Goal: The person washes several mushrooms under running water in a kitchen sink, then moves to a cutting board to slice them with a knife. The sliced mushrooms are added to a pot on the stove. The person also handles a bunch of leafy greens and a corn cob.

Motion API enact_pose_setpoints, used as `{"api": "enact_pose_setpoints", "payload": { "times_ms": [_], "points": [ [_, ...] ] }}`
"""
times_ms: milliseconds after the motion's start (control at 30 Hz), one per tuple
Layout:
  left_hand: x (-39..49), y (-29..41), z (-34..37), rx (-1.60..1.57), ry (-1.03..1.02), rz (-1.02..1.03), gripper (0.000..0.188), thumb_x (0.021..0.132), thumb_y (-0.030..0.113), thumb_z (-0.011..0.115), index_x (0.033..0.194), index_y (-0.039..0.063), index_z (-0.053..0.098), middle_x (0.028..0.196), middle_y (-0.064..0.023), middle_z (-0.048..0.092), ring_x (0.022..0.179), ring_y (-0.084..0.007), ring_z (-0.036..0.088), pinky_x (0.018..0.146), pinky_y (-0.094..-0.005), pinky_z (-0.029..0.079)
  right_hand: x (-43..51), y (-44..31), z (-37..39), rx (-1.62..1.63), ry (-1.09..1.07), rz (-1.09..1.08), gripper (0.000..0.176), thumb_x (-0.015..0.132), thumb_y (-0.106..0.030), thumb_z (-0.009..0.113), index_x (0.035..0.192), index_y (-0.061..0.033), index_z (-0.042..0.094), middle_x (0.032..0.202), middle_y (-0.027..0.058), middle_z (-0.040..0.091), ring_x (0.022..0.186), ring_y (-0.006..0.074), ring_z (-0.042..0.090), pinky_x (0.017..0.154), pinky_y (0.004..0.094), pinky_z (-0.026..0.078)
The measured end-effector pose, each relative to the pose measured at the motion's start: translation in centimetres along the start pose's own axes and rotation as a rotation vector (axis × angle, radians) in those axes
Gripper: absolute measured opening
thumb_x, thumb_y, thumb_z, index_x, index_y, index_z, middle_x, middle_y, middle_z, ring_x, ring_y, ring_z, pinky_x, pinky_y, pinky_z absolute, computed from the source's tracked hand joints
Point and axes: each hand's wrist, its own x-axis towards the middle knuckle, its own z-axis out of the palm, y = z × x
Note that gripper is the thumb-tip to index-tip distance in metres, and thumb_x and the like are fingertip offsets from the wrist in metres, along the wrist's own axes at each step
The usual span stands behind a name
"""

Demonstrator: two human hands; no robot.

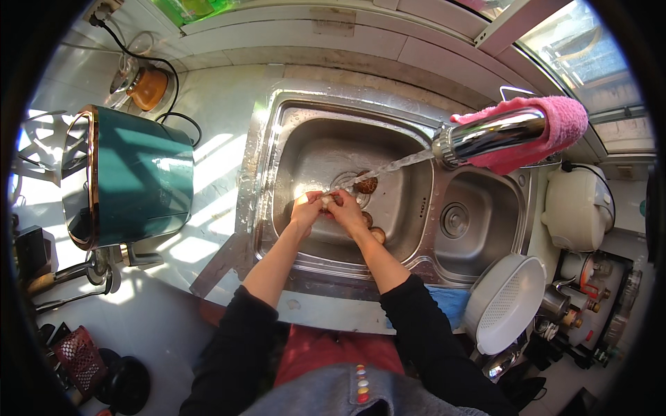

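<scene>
Both my hands are low inside the large basin of a stainless steel sink (312,140). My left hand (307,210) and my right hand (347,209) hold one pale mushroom (327,202) between their fingertips, under the end of a water stream (400,164). The water runs from a chrome faucet (489,135) with a pink cloth (567,119) draped over it. A brown mushroom with a cracked cap (367,183) lies by the drain, just beyond my right hand. More mushrooms (377,235) rest on the basin floor beside my right wrist, partly hidden by it.
A smaller basin (478,223) adjoins on the right, with a white plastic colander (507,307) at its near corner and a blue cloth (447,307) beside that. The left counter holds a green appliance (140,177). A cream appliance (575,208) stands far right.
</scene>
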Motion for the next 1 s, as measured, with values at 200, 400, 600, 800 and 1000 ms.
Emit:
{"api": "enact_pose_setpoints", "payload": {
  "times_ms": [200,400,600,800,1000],
  "points": [
    [1.5,-1.4,-0.8,0.094,-0.021,0.085,0.036,0.091,-0.003,0.053,0.126,-0.001,0.054,0.114,-0.0093,0.064,0.100,-0.0160,0.061,0.088,-0.0286,0.048,0.0,-0.4,0.5,-0.163,0.011,-0.087,0.028,0.081,-0.010,0.069,0.104,0.0024,0.058,0.083,0.0116,0.067,0.069,0.0168,0.066,0.057,0.0285,0.053],
    [1.2,-0.7,0.1,0.114,-0.017,0.177,0.044,0.082,-0.012,0.053,0.125,-0.003,0.056,0.115,-0.0109,0.064,0.104,-0.0184,0.060,0.092,-0.0290,0.048,0.3,-0.6,0.2,-0.343,0.108,-0.224,0.030,0.079,-0.018,0.070,0.098,0.0023,0.059,0.078,0.0118,0.067,0.061,0.0180,0.065,0.052,0.0308,0.050],
    [1.3,-0.6,-1.0,0.217,-0.025,0.183,0.046,0.079,-0.012,0.055,0.123,-0.002,0.058,0.111,-0.0082,0.065,0.098,-0.0160,0.060,0.085,-0.0265,0.048,-0.6,-1.4,1.5,-0.015,0.121,0.025,0.026,0.084,-0.021,0.065,0.100,-0.0010,0.059,0.078,0.0069,0.063,0.056,0.0130,0.057,0.048,0.0273,0.045],
    [-0.3,0.3,-0.2,0.258,0.074,0.137,0.045,0.077,-0.011,0.062,0.120,0.002,0.062,0.105,-0.0065,0.068,0.089,-0.0130,0.062,0.077,-0.0265,0.051,0.5,0.2,2.6,0.078,0.178,0.066,0.029,0.085,-0.019,0.064,0.107,-0.0015,0.057,0.077,0.0050,0.060,0.056,0.0105,0.052,0.048,0.0248,0.041],
    [0.7,-0.6,-0.4,0.398,0.092,0.244,0.034,0.077,-0.002,0.065,0.110,0.003,0.067,0.092,-0.0055,0.070,0.083,-0.0127,0.064,0.075,-0.0276,0.052,2.0,2.9,2.7,-0.205,0.364,-0.195,0.019,0.087,-0.022,0.058,0.093,-0.0040,0.062,0.074,0.0042,0.059,0.054,0.0101,0.050,0.048,0.0253,0.039]
  ]
}}
